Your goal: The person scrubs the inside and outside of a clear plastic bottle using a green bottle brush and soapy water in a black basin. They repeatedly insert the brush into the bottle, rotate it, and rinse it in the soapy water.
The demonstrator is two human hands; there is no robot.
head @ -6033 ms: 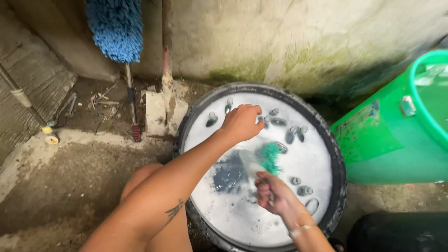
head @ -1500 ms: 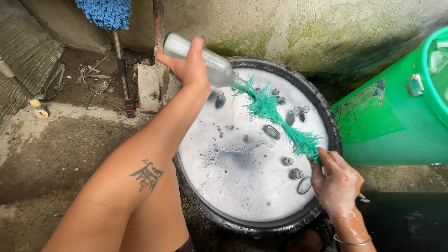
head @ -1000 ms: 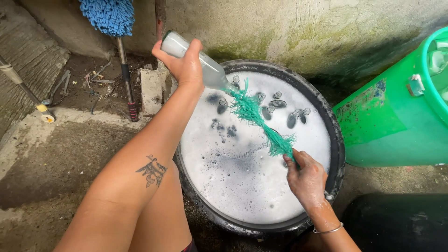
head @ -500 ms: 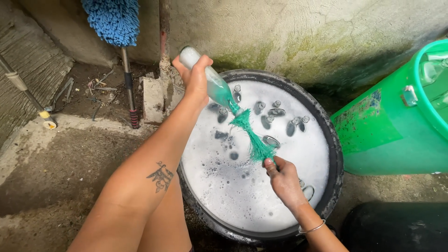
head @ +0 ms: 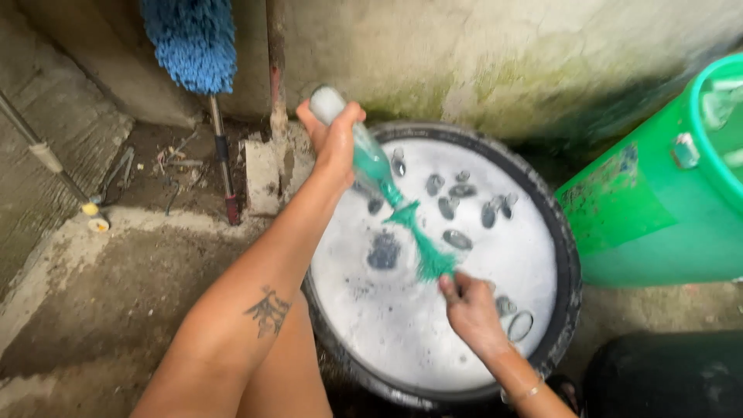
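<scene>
My left hand (head: pixel 334 139) grips a clear glass bottle (head: pixel 357 147), tilted with its mouth pointing down over a black round tub (head: pixel 569 271) of white soapy water. My right hand (head: pixel 468 306) holds the handle end of a green bottle brush (head: pixel 414 236). The brush's bristles are pushed into the bottle's neck, and the inside of the bottle shows green. Several other glass bottles (head: pixel 464 201) float neck-up in the foam at the tub's far side and right.
A green plastic bucket (head: pixel 658 193) stands right of the tub against a mossy concrete wall. A blue mop head (head: pixel 190 42) on a pole leans in the left corner. A black container (head: pixel 665 375) sits at the lower right. My bare knee is beside the tub.
My right hand has pushed the green brush further into the bottle. My left hand has tipped the bottle steeper, its mouth lower over the foam.
</scene>
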